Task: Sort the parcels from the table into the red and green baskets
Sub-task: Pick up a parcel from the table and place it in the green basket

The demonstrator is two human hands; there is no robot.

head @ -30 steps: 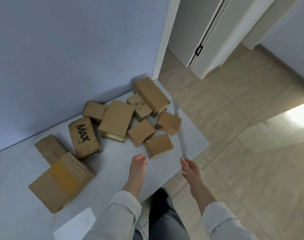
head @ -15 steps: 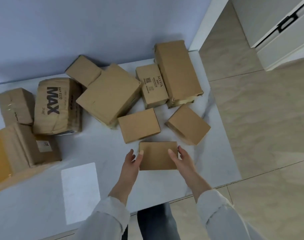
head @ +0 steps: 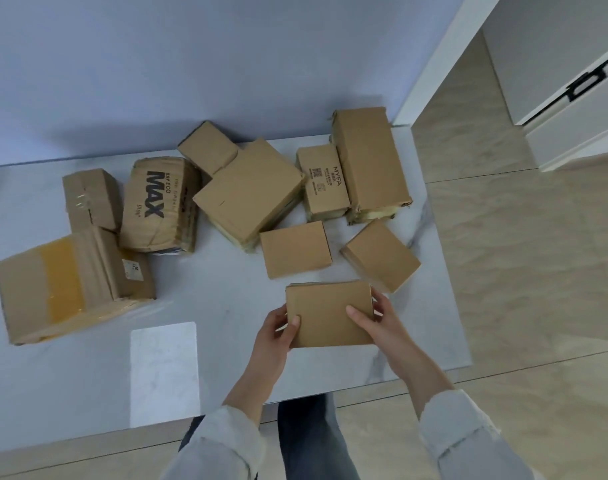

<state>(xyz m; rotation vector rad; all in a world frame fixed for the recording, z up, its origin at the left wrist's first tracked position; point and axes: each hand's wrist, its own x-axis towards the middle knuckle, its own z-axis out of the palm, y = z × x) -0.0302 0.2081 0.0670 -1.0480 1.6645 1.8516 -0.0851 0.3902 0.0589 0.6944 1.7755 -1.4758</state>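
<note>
A: Small flat parcel (head: 330,311), near bench (head: 226,341) edge. Half a second back both hands only touched its ends; now left hand (head: 276,332) and right hand (head: 378,318) are clamped on it, thumbs on top.

B: Lifted?

A: Looks barely raised, can't be sure. Neighbour parcels (head: 295,249) just behind it, untouched. No baskets in view, so sorting has hardly begun.

Small parcel (head: 328,313) (plain cardboard) between both hands
</note>
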